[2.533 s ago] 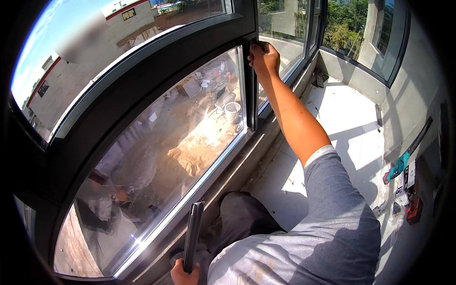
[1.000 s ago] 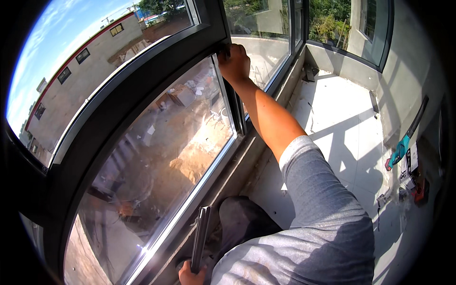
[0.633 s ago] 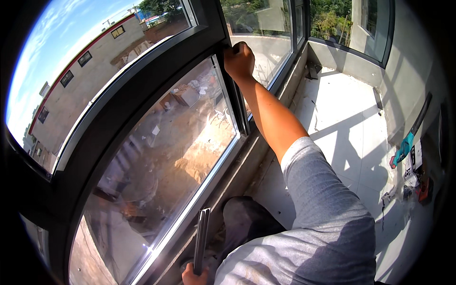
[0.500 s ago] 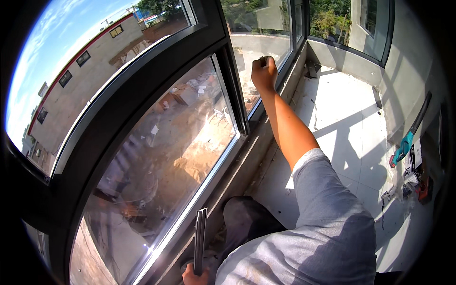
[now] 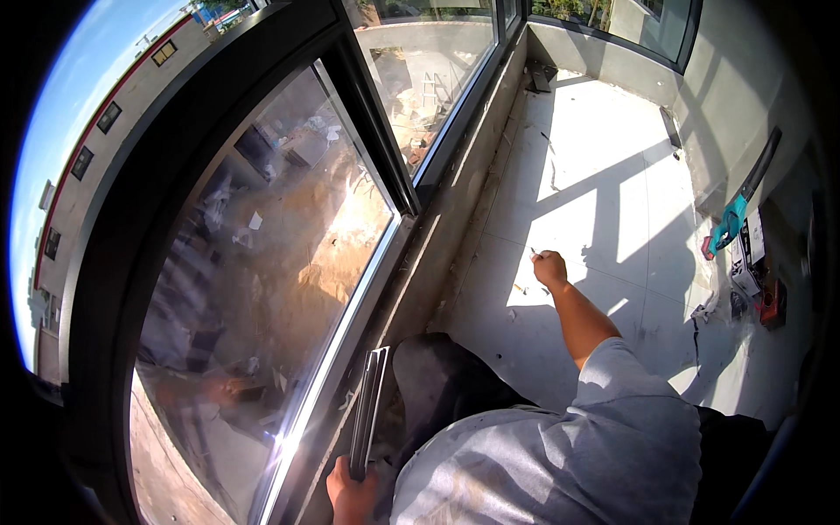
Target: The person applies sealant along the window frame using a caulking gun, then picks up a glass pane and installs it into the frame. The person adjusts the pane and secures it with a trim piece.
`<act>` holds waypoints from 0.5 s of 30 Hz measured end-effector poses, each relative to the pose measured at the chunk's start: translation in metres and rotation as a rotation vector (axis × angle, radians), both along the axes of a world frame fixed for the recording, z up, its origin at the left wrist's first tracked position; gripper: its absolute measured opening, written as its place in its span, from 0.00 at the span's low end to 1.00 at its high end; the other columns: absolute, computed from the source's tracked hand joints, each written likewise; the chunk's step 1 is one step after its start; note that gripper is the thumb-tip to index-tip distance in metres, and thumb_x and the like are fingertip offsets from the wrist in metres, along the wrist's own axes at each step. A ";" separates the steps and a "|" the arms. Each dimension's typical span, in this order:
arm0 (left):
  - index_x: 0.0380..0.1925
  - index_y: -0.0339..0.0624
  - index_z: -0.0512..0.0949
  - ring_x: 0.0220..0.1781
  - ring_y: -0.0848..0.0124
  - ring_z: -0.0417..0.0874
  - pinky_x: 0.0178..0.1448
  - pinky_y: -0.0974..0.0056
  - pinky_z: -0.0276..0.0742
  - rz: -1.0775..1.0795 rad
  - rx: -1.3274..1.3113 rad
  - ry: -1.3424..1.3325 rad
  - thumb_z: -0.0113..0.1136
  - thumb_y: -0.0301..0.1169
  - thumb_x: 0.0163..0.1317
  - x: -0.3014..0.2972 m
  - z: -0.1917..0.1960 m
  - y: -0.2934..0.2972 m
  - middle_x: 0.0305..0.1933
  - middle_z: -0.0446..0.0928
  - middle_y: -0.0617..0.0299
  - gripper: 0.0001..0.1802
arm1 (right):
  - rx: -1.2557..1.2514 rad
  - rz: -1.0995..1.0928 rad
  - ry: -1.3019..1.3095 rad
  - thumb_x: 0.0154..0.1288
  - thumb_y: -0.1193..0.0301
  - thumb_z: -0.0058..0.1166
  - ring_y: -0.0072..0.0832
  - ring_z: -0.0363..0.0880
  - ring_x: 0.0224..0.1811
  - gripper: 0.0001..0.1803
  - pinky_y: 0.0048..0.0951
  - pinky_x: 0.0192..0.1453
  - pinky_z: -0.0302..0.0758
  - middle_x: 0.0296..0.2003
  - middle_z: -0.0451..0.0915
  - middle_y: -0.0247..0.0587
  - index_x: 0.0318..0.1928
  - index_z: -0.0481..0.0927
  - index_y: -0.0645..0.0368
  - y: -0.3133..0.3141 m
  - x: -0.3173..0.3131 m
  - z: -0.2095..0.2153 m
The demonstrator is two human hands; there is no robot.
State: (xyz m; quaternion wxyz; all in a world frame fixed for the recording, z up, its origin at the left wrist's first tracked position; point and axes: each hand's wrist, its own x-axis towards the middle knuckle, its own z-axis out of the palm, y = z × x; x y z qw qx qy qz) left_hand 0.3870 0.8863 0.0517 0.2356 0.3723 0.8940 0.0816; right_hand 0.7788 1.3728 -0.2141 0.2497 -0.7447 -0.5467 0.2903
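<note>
My left hand point(image 5: 352, 490) is closed around the lower end of a dark grooved metal strip point(image 5: 370, 411), which stands nearly upright beside my knee and close to the window's lower frame. Out over the pale floor, my right hand point(image 5: 549, 269) is closed in a pinch. Something small seems to stick out at its fingertips, too small to name. On my left is the dark-framed window point(image 5: 350, 293), its glass showing debris on the ground outside.
A low concrete ledge point(image 5: 455, 210) runs under the windows. Along the right wall lie a teal-and-black power tool point(image 5: 728, 226), a white printed box point(image 5: 748, 254) and a red-and-black object point(image 5: 773, 304). Small scraps are scattered over the white tiled floor point(image 5: 604, 210).
My right hand has come down and back from beside the window frame to over the floor. The view has shifted. My left hand still grips the metal strip, now slightly more tilted.
</note>
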 end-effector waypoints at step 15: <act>0.45 0.41 0.77 0.50 0.50 0.81 0.52 0.48 0.77 -0.641 0.016 0.492 0.67 0.38 0.60 -0.011 0.069 0.185 0.42 0.79 0.50 0.18 | 0.878 0.994 0.403 0.64 0.61 0.60 0.41 0.80 0.51 0.18 0.44 0.61 0.73 0.44 0.82 0.44 0.50 0.81 0.59 -0.094 -0.155 0.251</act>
